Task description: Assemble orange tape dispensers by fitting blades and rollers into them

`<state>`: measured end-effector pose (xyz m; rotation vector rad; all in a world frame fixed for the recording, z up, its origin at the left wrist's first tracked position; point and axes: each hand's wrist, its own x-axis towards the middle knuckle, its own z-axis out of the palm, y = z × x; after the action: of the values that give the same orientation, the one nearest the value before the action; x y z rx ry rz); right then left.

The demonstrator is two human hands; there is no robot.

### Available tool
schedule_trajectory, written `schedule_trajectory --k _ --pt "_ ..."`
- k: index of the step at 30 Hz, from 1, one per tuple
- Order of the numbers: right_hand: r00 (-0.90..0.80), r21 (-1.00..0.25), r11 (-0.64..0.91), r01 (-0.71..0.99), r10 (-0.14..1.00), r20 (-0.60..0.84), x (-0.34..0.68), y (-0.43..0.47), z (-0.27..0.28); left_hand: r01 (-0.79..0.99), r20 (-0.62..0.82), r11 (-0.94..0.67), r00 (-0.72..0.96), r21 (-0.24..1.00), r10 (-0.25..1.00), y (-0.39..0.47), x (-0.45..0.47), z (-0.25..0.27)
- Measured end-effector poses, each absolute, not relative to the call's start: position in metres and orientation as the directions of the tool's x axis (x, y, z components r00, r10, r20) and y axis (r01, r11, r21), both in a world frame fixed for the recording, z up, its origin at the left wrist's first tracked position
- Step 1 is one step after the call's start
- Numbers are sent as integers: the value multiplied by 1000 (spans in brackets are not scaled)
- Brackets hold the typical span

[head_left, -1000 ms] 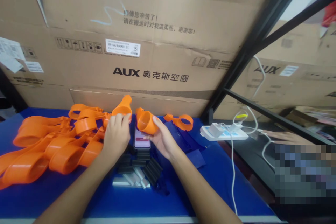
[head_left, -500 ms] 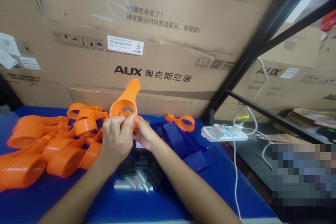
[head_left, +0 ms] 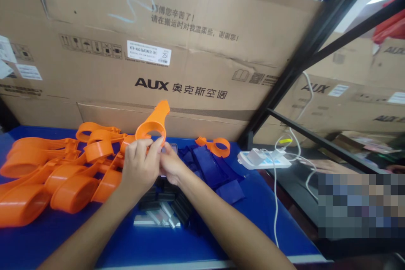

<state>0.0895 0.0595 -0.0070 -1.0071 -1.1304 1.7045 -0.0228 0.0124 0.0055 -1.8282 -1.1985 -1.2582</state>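
Hands together here | left hand (head_left: 141,162) clamps the ring (head_left: 157,117) by its near rim | right hand (head_left: 172,163) just beside, its grip I can't tell | ring beyond both, handle pointing far

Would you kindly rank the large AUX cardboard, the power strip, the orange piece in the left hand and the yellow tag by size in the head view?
1. Large AUX cardboard
2. Power strip and orange piece: too close to rank
3. Yellow tag
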Motion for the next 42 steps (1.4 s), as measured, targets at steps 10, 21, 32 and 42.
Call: schedule_trajectory --k 10,21,32,42 --pt "-268 -978 -134 -161 960 -88 84 68 -3 921 921 -388 153 -2 359 17 -24 1" --pt "-43 -926 73 -371 995 96 144 83 31 860 863 -499 329 -106 383 15 -20 -2" --pt "-58 -929 41 -368 996 66 179 76 22 621 713 -743 637 -248 294 6 -12 -9" --pt "-145 -839 30 -544 981 129 189 62 33 282 649 -673 186 684 738 3 -3 -13"
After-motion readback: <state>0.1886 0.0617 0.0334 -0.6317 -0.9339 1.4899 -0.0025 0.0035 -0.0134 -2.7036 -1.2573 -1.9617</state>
